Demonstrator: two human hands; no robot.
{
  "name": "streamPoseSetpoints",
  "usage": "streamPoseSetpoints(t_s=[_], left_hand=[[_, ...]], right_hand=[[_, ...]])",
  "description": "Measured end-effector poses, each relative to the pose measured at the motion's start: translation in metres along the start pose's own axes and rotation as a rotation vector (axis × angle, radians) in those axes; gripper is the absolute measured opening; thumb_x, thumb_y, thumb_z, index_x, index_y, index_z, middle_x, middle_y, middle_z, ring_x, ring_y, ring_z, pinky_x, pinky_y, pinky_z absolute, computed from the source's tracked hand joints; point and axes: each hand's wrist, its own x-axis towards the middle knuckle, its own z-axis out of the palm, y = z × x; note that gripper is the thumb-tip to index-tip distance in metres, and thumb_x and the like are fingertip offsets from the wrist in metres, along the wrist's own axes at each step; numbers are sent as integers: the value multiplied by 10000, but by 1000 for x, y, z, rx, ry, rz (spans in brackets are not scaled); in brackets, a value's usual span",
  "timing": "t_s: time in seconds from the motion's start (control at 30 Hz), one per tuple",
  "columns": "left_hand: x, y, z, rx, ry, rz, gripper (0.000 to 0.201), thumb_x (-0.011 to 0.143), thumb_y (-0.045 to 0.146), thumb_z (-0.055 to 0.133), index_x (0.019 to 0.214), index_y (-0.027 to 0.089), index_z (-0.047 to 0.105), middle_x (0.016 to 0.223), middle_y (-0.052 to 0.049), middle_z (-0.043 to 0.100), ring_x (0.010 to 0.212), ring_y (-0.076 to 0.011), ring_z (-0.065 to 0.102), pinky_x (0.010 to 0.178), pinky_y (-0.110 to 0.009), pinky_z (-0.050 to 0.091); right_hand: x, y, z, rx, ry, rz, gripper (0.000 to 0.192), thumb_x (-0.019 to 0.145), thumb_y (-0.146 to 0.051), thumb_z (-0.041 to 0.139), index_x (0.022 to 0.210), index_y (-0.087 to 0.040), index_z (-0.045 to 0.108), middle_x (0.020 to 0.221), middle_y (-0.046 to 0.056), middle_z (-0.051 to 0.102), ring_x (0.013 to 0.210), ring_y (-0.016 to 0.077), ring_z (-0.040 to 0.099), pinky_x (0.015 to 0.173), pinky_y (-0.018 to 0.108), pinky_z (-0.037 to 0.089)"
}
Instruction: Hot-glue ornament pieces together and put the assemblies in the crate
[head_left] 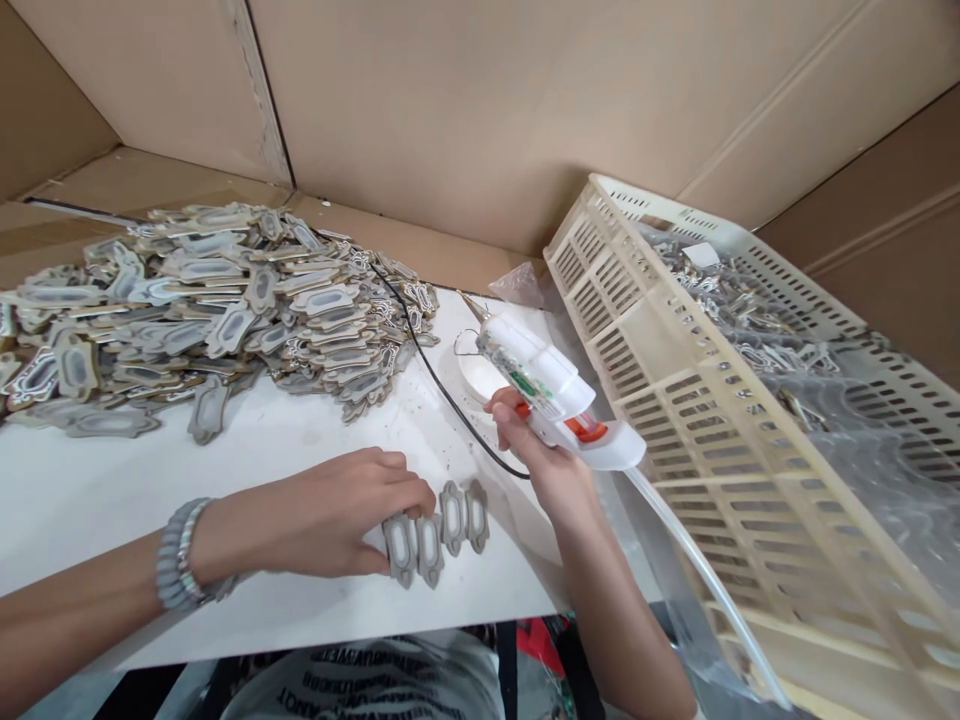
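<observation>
My left hand, with beaded bracelets at the wrist, is closed at the front edge of the white table. Its thumb and fingers grip the left side of two small grey scalloped plates with oval centres. Directly to their right, two more such grey plates lie side by side. My right hand is wrapped around a white glue gun with an orange trigger. The gun's nozzle points up and left, away from the plates. A long translucent glue stick runs out of its rear.
A big heap of similar grey plates covers the back left. At right stands a cream plastic crate holding bagged metal parts. A black cord crosses the table; a white round dish sits behind my right hand. Cardboard walls enclose the back.
</observation>
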Motion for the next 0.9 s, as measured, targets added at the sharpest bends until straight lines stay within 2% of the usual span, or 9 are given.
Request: streamPoseSetpoints(t_s=[0.13, 0.27, 0.4, 0.53, 0.63, 0.77, 0.83, 0.9], left_hand=[[-3, -8, -1, 8, 17, -35, 318, 746, 131, 774, 981, 238, 589, 891, -1, 612, 830, -187, 585, 689, -256, 400], [-7, -25, -5, 156, 175, -42, 210, 795, 206, 728, 976, 234, 625, 863, -24, 626, 801, -201, 590, 682, -281, 407], [-7, -35, -10, 211, 272, 54, 201, 842, 227, 650, 1039, 258, 670, 919, -43, 670, 864, -214, 637, 727, -294, 471], [-8, -37, -11, 267, 335, 161, 198, 911, 187, 521, 973, 242, 701, 889, -41, 719, 798, -169, 684, 695, -245, 522], [-11, -37, -15, 353, 514, 206, 225, 937, 169, 500, 964, 245, 710, 905, -25, 755, 770, -140, 713, 696, -218, 562], [-18, -37, -32, 541, 814, 213, 167, 876, 152, 645, 995, 254, 700, 941, -6, 778, 774, -150, 739, 762, -250, 611], [-20, -35, -42, 681, 949, 210, 146, 826, 154, 716, 937, 245, 696, 887, -5, 782, 721, -160, 740, 714, -256, 620], [-22, -34, -49, 762, 1023, 181, 128, 800, 170, 746, 881, 251, 690, 837, 0, 781, 676, -167, 735, 647, -260, 616]], right_hand=[[1, 1, 0, -7, -10, -6, 271, 780, -450, 615, 663, -236, 497, 595, -29, 433, 627, 148, 460, 565, 256, 400], [1, 1, 0, 7, -6, 10, 272, 768, -450, 628, 661, -237, 499, 596, -25, 456, 625, 153, 482, 569, 262, 408], [1, 4, 0, 0, 3, 19, 291, 771, -465, 624, 645, -240, 489, 629, -8, 499, 626, 156, 489, 564, 265, 409], [2, 3, -2, -47, -6, 4, 332, 790, -486, 614, 623, -236, 473, 628, -4, 487, 629, 157, 492, 545, 262, 384], [2, 2, -2, -79, -12, -15, 299, 795, -482, 607, 668, -231, 505, 603, -22, 468, 596, 146, 475, 548, 269, 392], [3, 3, 1, -142, -41, -102, 303, 799, -439, 593, 631, -232, 448, 593, -38, 441, 547, 126, 441, 547, 276, 387], [2, 4, 4, -174, -65, -130, 338, 788, -412, 604, 591, -234, 394, 597, -39, 438, 529, 118, 426, 537, 277, 373], [0, 5, 6, -198, -103, -135, 324, 788, -372, 610, 590, -233, 395, 610, -31, 470, 542, 123, 452, 534, 273, 378]])
